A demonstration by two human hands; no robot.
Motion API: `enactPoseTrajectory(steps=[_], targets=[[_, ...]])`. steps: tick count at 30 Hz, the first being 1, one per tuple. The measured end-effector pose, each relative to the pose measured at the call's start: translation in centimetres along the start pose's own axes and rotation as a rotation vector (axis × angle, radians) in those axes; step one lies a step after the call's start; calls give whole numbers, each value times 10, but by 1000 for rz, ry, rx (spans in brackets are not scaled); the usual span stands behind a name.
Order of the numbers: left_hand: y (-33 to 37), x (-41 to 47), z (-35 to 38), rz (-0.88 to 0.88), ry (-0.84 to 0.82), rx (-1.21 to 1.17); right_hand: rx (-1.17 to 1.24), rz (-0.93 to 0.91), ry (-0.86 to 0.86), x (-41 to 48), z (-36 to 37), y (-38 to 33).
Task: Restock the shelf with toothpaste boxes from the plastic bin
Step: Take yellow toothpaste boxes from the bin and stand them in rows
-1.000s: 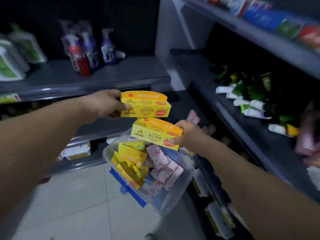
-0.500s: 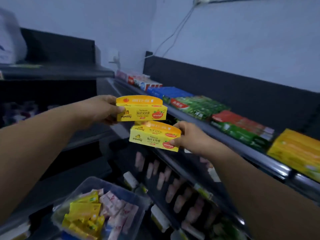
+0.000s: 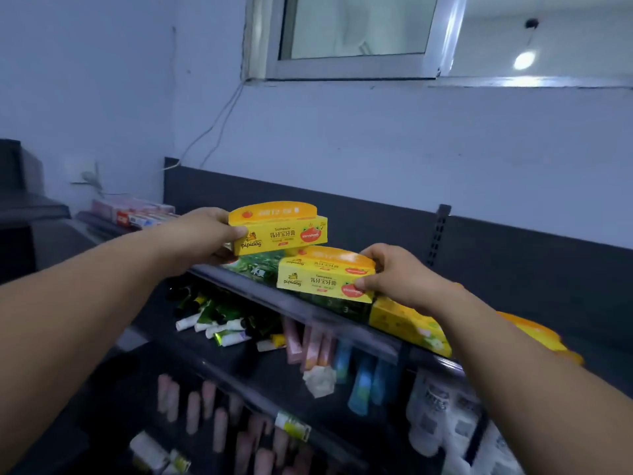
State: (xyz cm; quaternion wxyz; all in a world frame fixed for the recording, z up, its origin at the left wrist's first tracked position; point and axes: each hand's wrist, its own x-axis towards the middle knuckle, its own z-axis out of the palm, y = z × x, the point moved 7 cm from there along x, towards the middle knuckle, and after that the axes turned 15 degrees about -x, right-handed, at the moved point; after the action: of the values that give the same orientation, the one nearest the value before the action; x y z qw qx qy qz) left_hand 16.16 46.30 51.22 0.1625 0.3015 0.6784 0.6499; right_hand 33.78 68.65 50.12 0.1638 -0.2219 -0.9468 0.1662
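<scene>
Over the front edge of the top shelf (image 3: 246, 286), both grips carry stock. This looks like the placing step, with two boxes brought up to the shelf and neither yet set down.

The left grip (image 3: 205, 234) is clamped on the left end of one yellow toothpaste box (image 3: 279, 231), thumb on the printed front face and fingers behind. That box is level, above and to the left of the right grip (image 3: 399, 274).

The right grip is clamped on the right end of a second yellow box (image 3: 322, 279). Its thumb presses the front near the red fruit mark and its fingers curl over the top edge. I cannot tell whether this box touches the green boxes (image 3: 258, 265) beneath it.

Just below and to the right of the right grip, a row of matching yellow boxes (image 3: 407, 323) lies on the shelf, partly hidden by the forearm. The plastic bin is out of view.

The next move probably calls for carrying the right grip's box rightward and down onto that yellow row, face forward, then releasing it. The left grip's box would go beside it.

Both arms reach forward nearly straight, forearms converging, with the left held higher than the right.
</scene>
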Motion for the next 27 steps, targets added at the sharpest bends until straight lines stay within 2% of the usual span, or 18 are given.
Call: enactPoseTrajectory(steps=[8, 18, 23, 27], targets=[[21, 56, 133, 44, -111, -11, -15, 126, 76, 1, -76, 125], [38, 93, 314, 96, -309, -41, 36, 318, 182, -43, -154, 283], [44, 104, 370, 140, -323, -33, 44, 431, 275, -53, -165, 338], [42, 105, 394, 157, -345, -44, 112, 489, 249, -50, -141, 365]])
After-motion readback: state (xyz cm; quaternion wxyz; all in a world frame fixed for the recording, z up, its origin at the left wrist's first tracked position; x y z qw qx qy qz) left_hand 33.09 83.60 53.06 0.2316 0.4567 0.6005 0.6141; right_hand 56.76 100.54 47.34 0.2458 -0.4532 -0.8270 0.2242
